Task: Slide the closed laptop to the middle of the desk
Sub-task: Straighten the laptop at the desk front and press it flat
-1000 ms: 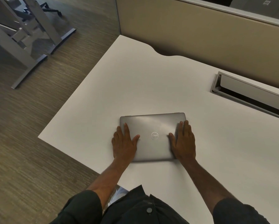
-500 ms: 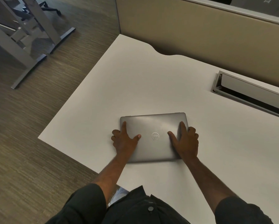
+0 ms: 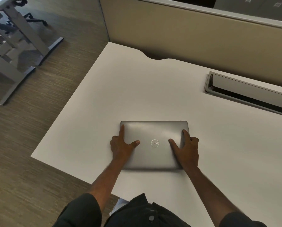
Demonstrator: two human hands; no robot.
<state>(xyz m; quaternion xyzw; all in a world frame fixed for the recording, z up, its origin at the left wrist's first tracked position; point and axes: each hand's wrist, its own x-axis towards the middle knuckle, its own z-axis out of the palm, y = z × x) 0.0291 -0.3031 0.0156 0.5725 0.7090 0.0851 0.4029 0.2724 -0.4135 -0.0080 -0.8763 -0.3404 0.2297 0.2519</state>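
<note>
A closed grey laptop (image 3: 154,133) with a round logo lies flat on the white desk (image 3: 137,89), near the desk's front-left part. My left hand (image 3: 122,146) grips its left edge, forefinger along the side and thumb on the lid. On the opposite edge my right hand (image 3: 186,149) holds the same way, thumb on the lid near the logo and other fingers curled over the side.
A long cable slot (image 3: 245,94) with an open flap is set into the desk at the right rear. A beige partition (image 3: 186,33) runs behind the desk. The desk's left edge drops to carpet; a grey desk frame (image 3: 22,41) stands at far left.
Both hands went from lying flat on the lid to curling around the laptop's side edges. The laptop has shifted slightly to the right on the desk.
</note>
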